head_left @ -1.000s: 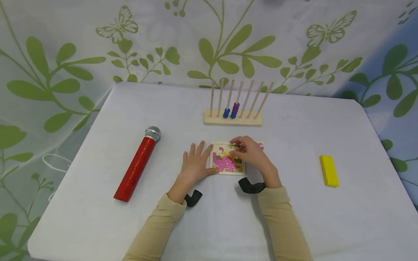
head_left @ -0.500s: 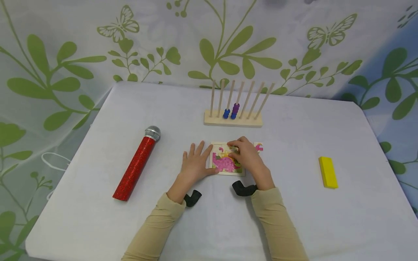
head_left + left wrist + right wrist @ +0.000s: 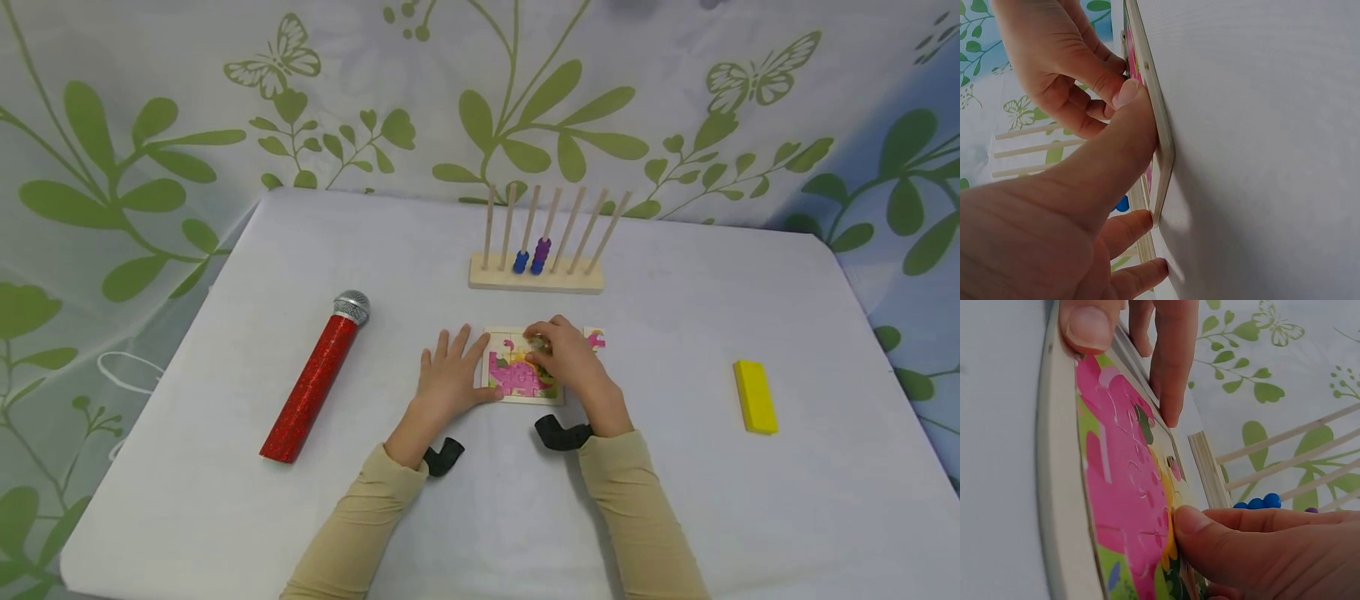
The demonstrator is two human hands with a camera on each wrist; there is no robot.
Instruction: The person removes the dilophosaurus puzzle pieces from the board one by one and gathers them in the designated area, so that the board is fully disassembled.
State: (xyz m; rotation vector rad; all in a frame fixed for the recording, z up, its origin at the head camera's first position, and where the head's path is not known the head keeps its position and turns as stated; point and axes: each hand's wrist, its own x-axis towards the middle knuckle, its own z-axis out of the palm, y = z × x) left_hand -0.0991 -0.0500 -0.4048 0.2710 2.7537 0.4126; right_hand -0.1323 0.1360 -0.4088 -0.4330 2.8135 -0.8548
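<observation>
A jigsaw puzzle (image 3: 517,379) with a pink dinosaur picture lies in a pale wooden frame on the white table. My left hand (image 3: 444,379) is spread flat at the frame's left side, its thumb (image 3: 1125,119) resting on the near edge and its fingertips by the left edge. At the upper right of the puzzle, my right hand (image 3: 573,358) pinches a small greenish puzzle piece (image 3: 539,342) between thumb and curled fingers, low over the picture. The fingers mostly cover this piece. Another puzzle piece (image 3: 594,337), with pink on it, lies just beyond the right hand.
Behind the puzzle stands a wooden peg rack (image 3: 536,282) with blue and purple beads on two pegs. A red toy microphone (image 3: 315,379) lies to the left, a yellow block (image 3: 755,397) to the right. A leaf-patterned cloth (image 3: 337,100) hangs behind the table.
My right hand has moved slightly left and lower over the puzzle, uncovering more of the loose pink piece. My left hand has kept its place on the frame.
</observation>
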